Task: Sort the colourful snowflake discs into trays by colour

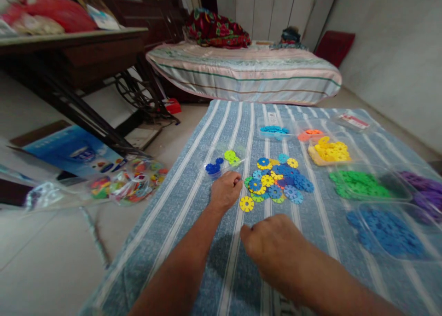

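My left hand (226, 190) is curled closed over the striped cloth, just left of a mixed pile of snowflake discs (279, 178) in blue, yellow, green and other colours. What its fingers hold, if anything, is hidden. My right hand (272, 242) is closed too, nearer to me, with its back to the camera; its fingertips cannot be seen. A single yellow disc (246, 204) lies flat between the hands and the pile. Beyond my left hand stands a clear tray (221, 162) with dark blue discs (213, 167) on the left and lime green discs (232, 157) on the right.
Along the right are clear boxes of blue (390, 233), green (361, 183), purple (426, 196) and yellow discs (331, 150). Light blue (274, 130) and orange discs (310, 134) sit in boxes farther back, near a clear lid (354, 122). A bed (245, 74) stands beyond the table.
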Action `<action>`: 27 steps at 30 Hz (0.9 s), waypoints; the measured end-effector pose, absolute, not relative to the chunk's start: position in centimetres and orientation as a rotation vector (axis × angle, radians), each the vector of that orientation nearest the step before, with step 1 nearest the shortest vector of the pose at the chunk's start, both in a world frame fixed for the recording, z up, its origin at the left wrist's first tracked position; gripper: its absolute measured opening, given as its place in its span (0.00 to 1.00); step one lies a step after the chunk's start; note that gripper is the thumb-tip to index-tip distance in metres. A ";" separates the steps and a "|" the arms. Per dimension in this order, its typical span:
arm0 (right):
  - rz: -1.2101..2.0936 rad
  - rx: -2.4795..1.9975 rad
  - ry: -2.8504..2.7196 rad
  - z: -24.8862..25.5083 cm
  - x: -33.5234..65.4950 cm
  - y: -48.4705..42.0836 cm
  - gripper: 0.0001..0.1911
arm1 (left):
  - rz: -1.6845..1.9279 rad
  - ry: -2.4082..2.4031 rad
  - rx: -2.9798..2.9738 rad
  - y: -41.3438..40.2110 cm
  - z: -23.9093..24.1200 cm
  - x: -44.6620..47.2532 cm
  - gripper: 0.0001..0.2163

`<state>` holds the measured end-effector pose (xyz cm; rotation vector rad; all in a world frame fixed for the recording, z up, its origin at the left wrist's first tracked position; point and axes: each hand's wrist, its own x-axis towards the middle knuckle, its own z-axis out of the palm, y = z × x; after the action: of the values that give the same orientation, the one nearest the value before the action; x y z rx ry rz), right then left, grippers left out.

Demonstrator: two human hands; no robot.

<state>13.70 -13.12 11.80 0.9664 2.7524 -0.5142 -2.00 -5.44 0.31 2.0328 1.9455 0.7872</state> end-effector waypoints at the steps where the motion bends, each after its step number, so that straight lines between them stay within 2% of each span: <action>1: -0.468 1.035 2.709 11.0 13.5 -12.5 0.08 | 0.790 1.946 2.032 -5.5 0.3 -2.0 0.05; 6: -0.421 1.471 2.605 6.3 13.3 -10.7 0.13 | 0.770 1.945 2.019 -5.5 0.3 -2.1 0.05; 9: -0.405 1.606 2.567 5.1 12.7 -9.7 0.15 | 0.759 1.937 2.021 -5.4 0.2 -2.2 0.06; 17: -0.440 1.716 2.607 4.5 12.0 -9.4 0.11 | 0.759 1.928 2.039 -5.2 0.5 -2.4 0.05; 24: -0.696 1.941 2.699 4.6 16.0 -9.1 0.11 | 0.751 1.926 2.041 -5.0 0.4 -2.6 0.06; 27: -0.473 2.204 2.707 5.9 20.1 -6.5 0.11 | 0.738 1.938 2.039 -5.0 0.3 -2.6 0.06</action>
<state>20.09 -6.46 5.95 2.2040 2.7070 -0.4731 -2.62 -5.01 0.32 2.0386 1.9376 0.7379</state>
